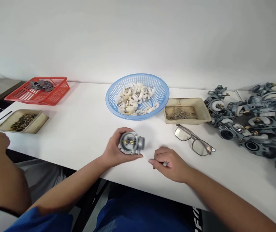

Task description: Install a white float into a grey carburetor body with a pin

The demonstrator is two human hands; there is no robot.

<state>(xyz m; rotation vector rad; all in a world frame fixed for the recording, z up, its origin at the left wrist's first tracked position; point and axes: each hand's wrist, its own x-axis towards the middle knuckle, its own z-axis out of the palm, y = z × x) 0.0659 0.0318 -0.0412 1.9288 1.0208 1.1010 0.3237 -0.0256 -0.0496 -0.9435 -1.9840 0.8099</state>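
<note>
My left hand [113,150] is wrapped round a grey metal carburetor body [130,142], held just above the white table. Its round open bowl faces up, and small brass parts show inside. To the right, my right hand [170,162] is closed with thumb and fingers pinched together. A bit of something thin and greyish shows between its fingers, too small to name. Behind both hands stands a blue plastic basket [109,104] with many white floats [134,96] in it. A beige tray [188,121] with thin metal pins lies beyond my right hand.
Eyeglasses [193,139] lie right of centre. Carburetors with white floats [252,146] are piled at the right. At the left are a red basket [52,100] holding carburetor parts and a beige tray [33,129] of small brass pieces. Another person's arm [0,170] reaches in there.
</note>
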